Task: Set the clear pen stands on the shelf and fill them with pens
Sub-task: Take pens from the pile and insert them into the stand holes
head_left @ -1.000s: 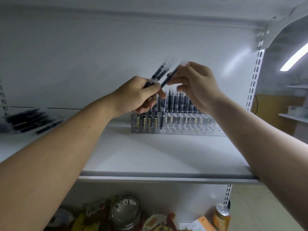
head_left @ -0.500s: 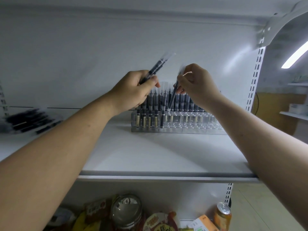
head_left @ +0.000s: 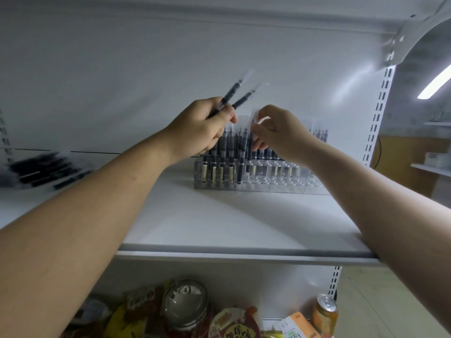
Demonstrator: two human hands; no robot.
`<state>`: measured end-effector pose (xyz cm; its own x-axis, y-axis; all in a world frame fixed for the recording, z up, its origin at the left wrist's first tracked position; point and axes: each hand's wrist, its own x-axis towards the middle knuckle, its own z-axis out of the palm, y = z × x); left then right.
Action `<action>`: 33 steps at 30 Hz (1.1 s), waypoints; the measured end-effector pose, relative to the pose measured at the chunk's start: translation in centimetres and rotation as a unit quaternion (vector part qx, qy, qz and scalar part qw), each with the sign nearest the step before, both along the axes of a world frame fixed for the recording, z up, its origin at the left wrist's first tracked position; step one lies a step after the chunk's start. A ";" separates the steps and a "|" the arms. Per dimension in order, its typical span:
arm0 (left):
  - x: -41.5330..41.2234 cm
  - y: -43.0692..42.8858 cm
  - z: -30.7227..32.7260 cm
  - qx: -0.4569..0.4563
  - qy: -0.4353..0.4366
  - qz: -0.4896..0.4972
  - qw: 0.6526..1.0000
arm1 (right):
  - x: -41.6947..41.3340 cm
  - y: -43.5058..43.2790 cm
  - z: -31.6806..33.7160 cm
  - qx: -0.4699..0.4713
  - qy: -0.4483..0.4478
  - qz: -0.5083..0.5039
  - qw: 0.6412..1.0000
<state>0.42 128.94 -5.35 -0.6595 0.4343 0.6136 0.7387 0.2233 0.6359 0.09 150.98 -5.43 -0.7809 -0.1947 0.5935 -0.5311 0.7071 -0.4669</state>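
Lowered since the earlier frame, the right hand (head_left: 280, 135) pinches one pen (head_left: 253, 118) into the left rows of the clear pen stand (head_left: 292, 184) on the shelf (head_left: 219, 220), the left hand (head_left: 200, 128) grips two spare pens (head_left: 229, 93) above it; we judge a missed slot could topple neighbours.
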 end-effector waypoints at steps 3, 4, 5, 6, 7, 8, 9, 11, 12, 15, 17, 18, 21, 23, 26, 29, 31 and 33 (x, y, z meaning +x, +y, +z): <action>0.0 0.0 0.0 -0.003 0.000 0.000 1.000 | -0.3 0.3 -0.4 0.036 -0.042 0.001 0.998; 0.0 0.0 0.0 -0.005 0.000 -0.001 1.000 | -0.3 0.3 -0.5 0.044 -0.048 -0.002 0.998; -0.1 -0.1 0.0 -0.008 -0.001 -0.002 1.000 | -0.4 0.3 -0.5 0.049 -0.051 -0.004 0.997; -0.1 -0.1 0.0 -0.008 -0.003 -0.006 1.000 | -0.4 0.3 -0.5 0.058 -0.052 -0.009 0.997; -0.2 -0.2 0.0 -0.006 -0.007 -0.010 1.000 | -0.4 0.4 -0.5 0.070 -0.054 -0.013 0.996; -0.2 -0.2 -0.1 -0.002 -0.011 -0.014 1.000 | -0.4 0.5 -0.4 0.084 -0.054 -0.017 0.995; -0.2 -0.2 -0.1 0.002 -0.016 -0.018 1.000 | -0.5 0.7 -0.4 0.091 -0.049 -0.022 0.994; -0.3 -0.2 0.0 0.006 -0.025 -0.024 0.999 | -0.5 1.2 -0.1 0.075 -0.010 -0.033 0.997; -0.3 -0.2 0.0 0.005 -0.026 -0.025 0.999 | -0.3 1.4 0.2 0.055 0.028 -0.036 0.997; -0.4 -0.2 0.0 -0.008 -0.018 -0.016 1.000 | 0.5 1.8 1.4 -0.070 0.082 0.033 0.994; -0.3 -0.2 0.0 -0.011 -0.019 -0.008 1.000 | 1.0 1.7 1.9 -0.187 0.008 0.168 0.968; -0.2 -0.2 0.0 -0.012 -0.020 -0.006 1.000 | 1.2 1.6 1.9 -0.229 -0.025 0.222 0.947; -0.2 -0.2 0.0 -0.014 -0.020 -0.008 1.000 | 1.2 1.4 2.0 -0.269 -0.051 0.273 0.922; -0.1 -0.1 0.1 -0.022 -0.014 -0.009 1.000 | 1.1 1.1 1.8 -0.283 -0.046 0.275 0.918; 0.0 0.0 -0.1 -0.044 -0.021 -0.014 0.999 | 0.9 0.8 1.6 -0.296 -0.025 0.262 0.918; -0.2 0.0 -0.2 -0.066 -0.033 -0.006 0.997 | 0.7 0.8 1.8 -0.343 -0.002 0.243 0.907; -0.2 -0.1 -0.2 -0.078 -0.025 0.002 0.997 | 0.7 1.1 2.2 -0.392 0.020 0.229 0.891; -0.1 -0.2 -0.2 -0.089 -0.010 0.012 0.996 | 0.4 1.6 2.5 -0.415 0.057 0.191 0.888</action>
<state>0.35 128.79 -5.55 -0.6823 0.5186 0.5153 0.7194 0.3506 0.5996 0.50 152.53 -2.89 -0.6773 0.1081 0.7277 -0.7357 -0.0969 -0.6703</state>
